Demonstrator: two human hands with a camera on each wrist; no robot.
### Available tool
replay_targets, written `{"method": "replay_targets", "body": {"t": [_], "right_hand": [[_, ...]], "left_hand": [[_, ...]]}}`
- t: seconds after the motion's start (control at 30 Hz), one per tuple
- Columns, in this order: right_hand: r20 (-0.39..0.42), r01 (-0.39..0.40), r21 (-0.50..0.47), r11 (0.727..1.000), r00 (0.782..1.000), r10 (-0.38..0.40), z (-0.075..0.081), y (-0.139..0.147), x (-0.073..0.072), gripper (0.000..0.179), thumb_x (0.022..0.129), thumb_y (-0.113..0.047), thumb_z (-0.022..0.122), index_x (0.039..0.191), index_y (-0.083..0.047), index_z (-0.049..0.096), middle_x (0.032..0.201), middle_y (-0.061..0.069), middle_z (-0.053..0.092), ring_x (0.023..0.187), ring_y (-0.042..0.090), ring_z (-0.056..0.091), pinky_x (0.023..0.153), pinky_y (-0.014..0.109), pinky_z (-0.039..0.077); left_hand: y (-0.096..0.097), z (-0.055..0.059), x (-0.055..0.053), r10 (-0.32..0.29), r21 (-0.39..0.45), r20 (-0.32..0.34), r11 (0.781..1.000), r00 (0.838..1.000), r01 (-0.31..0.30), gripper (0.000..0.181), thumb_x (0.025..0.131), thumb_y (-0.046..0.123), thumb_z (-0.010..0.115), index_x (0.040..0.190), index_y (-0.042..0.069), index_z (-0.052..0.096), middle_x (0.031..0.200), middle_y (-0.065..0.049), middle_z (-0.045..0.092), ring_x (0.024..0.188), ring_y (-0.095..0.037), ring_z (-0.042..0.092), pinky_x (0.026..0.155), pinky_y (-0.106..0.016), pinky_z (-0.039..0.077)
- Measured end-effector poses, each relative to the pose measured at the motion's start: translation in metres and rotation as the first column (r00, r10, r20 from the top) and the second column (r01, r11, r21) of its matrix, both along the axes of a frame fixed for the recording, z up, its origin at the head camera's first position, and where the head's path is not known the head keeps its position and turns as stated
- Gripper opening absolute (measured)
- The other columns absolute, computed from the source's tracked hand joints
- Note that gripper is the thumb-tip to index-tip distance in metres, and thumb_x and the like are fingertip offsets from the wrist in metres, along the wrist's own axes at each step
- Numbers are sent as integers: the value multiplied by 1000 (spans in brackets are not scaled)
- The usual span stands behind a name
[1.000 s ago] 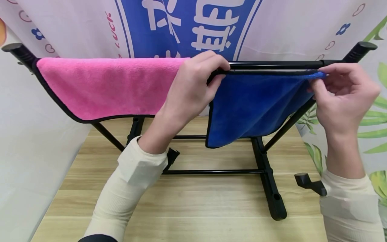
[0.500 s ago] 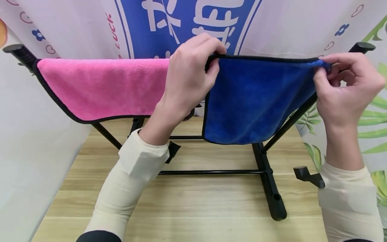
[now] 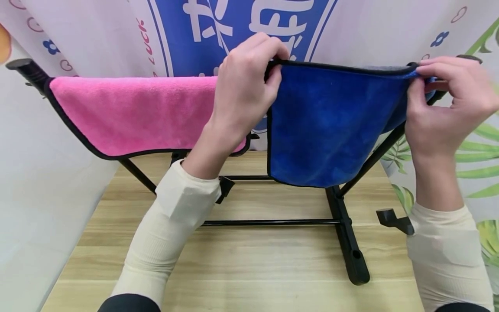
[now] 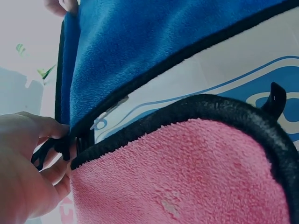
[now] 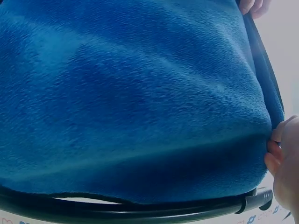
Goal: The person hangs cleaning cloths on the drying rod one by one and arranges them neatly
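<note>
A blue towel (image 3: 327,125) with black edging hangs over the right part of a black rack's top bar. My left hand (image 3: 247,82) pinches its upper left corner between thumb and fingers. At the upper right corner, my right hand (image 3: 448,99) pinches the same edge, raised above the bar. To the left, a pink towel (image 3: 136,115) with black edging drapes over the bar, its right part behind my left hand. In the left wrist view, a black loop (image 4: 43,154) shows at the left fingers. The right wrist view is filled mostly by the blue towel (image 5: 140,93).
The black rack's right foot (image 3: 352,251) stands on a wood-grain table (image 3: 253,268). Low crossbars (image 3: 273,222) join its sides. Behind it hangs a white and blue printed curtain (image 3: 358,34). A leaf-patterned covering (image 3: 479,173) is on the right.
Both hands have risen, lifting the blue towel's upper edge from below the bar to above it. The pink towel has stayed in place.
</note>
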State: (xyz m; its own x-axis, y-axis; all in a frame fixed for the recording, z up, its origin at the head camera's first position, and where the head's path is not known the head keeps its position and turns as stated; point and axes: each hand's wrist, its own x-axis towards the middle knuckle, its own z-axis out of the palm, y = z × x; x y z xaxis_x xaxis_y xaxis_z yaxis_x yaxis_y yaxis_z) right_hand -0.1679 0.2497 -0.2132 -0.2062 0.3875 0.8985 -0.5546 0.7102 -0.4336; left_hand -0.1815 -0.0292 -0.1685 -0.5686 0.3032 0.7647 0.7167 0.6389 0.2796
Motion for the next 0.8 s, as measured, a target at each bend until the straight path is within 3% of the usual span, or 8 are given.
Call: {"method": "replay_targets", "body": {"t": [0.1,0.33,0.53,0.67,0.8], "right_hand": [[6,34,21,999,999,-34,-1,0,0,20,90,-11,69,87,7,78,94,7,78,92,23,70,84,16,52],[-71,-25,1,1000,997,25,2,-3,-3,17,86,-10,72,82,6,78,92,7,78,94,25,71,89,25,52],[14,-71,110,991,997,70,1,2,4,28,84,-17,79,84,11,76,100,13,77,103,31,70,99,33,49],[54,-80,134,988,996,74,2,6,6,25,88,-13,70,90,11,76,100,16,77,103,32,71,99,30,50],[80,-70,138,988,995,59,2,10,6,26,90,-10,61,89,12,76,98,18,78,102,30,72,98,29,51]], "left_hand": [[0,0,-2,9,-5,-6,1000,1000,-9,22,101,2,55,107,1,75,108,-10,73,107,-21,67,96,-26,52],[1,2,-3,28,9,-53,1000,998,-27,23,102,3,52,107,1,75,109,-11,73,105,-22,67,93,-25,52],[1,3,-3,87,-50,20,995,996,-85,22,102,4,55,109,2,75,107,-10,72,102,-23,67,88,-29,55],[2,5,-3,142,-113,77,985,987,-133,19,102,7,59,110,5,75,107,-9,72,102,-22,67,89,-31,54],[2,6,-4,172,-141,30,976,985,-167,18,102,12,62,113,5,74,112,-9,70,107,-25,63,91,-33,49]]}}
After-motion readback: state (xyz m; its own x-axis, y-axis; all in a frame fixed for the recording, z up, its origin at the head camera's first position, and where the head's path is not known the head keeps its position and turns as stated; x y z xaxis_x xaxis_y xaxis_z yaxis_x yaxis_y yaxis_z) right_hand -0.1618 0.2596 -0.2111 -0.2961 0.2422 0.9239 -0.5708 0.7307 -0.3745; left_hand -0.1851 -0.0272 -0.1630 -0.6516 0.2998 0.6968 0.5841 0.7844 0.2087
